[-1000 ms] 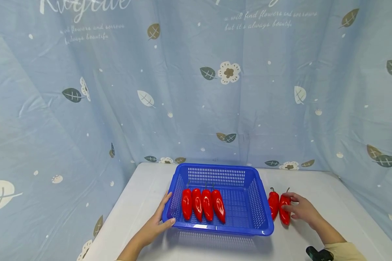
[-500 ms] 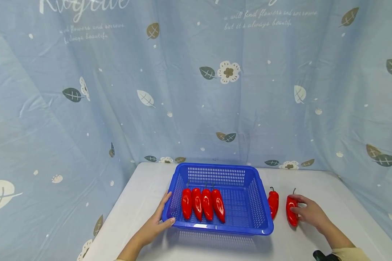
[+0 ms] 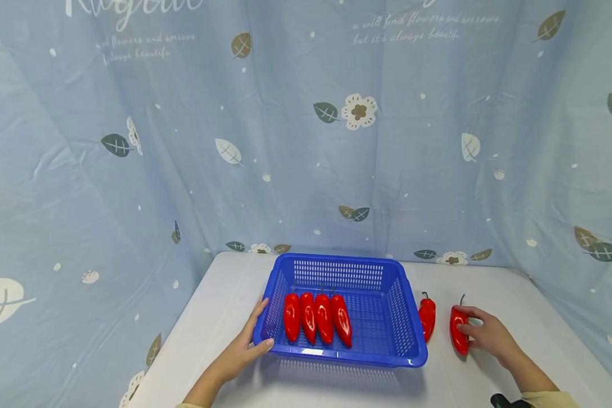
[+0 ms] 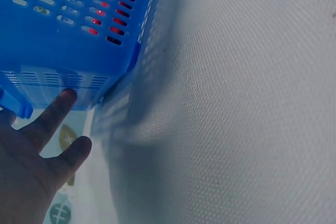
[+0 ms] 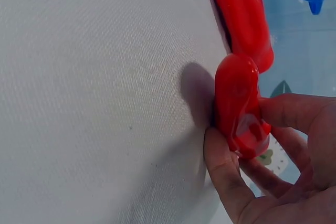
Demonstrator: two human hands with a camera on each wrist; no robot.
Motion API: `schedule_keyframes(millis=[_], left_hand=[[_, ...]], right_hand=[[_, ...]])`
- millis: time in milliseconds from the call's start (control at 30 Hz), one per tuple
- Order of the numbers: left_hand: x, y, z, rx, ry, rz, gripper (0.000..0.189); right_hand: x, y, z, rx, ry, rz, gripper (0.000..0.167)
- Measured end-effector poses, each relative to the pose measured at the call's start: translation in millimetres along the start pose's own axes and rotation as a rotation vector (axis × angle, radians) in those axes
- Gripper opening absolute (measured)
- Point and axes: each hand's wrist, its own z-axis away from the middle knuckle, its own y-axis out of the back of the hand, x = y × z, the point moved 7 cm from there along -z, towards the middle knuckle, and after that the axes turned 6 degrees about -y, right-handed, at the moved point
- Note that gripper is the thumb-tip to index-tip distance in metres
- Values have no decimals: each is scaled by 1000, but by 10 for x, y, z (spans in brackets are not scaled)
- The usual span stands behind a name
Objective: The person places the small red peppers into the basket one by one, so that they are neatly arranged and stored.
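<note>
My right hand [image 3: 489,334] pinches a glossy red pepper [image 3: 458,331] between thumb and fingers, on the white table right of the basket. Close up in the right wrist view, the thumb presses one side of this red pepper [image 5: 237,103] and fingers wrap the other. A second red pepper [image 3: 426,318] lies between it and the basket, with a gap separating the two. At the near left corner of the blue basket [image 3: 347,358], my left hand [image 3: 237,351] rests with thumb at the rim and fingers extended along the side. Several red peppers [image 3: 323,320] lie side by side inside the basket's left half.
The white table [image 3: 229,272] reaches back to a blue patterned curtain [image 3: 285,141], which also hangs along both sides. The basket has perforated walls and a raised rim. A black device [image 3: 507,401] sits at my right wrist.
My right hand has shifted the pepper rightward, away from its neighbour, widening the gap between them. My left hand and the basket have stayed put.
</note>
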Motion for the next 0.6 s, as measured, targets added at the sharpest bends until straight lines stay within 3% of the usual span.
schedule_keyframes(millis=[600], left_hand=[[-8,4,-8,2,4,1,89]], right_hand=[[-58,-27,63,-5,-20,24,66]])
